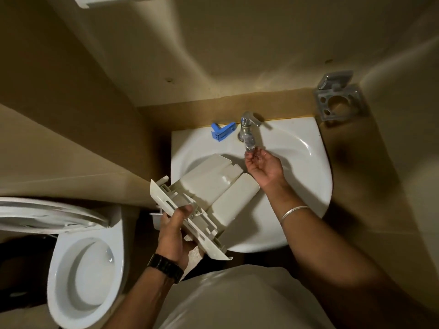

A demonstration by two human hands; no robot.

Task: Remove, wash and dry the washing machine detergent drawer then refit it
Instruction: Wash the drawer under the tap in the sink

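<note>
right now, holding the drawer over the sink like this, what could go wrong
1. The left hand alone grips the off-white plastic detergent drawer by its front panel, with the front end overhanging the white ceramic sink; a wet grip could let it slip toward the open white toilet.
2. The small blue plastic insert sits on the sink ledge beside the chrome tap; a knock could send it off.
3. Water hitting the cupped right hand may splash.

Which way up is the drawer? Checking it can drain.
Upside down: the detergent drawer shows closed undersides over the sink, gripped by the left hand.
</note>
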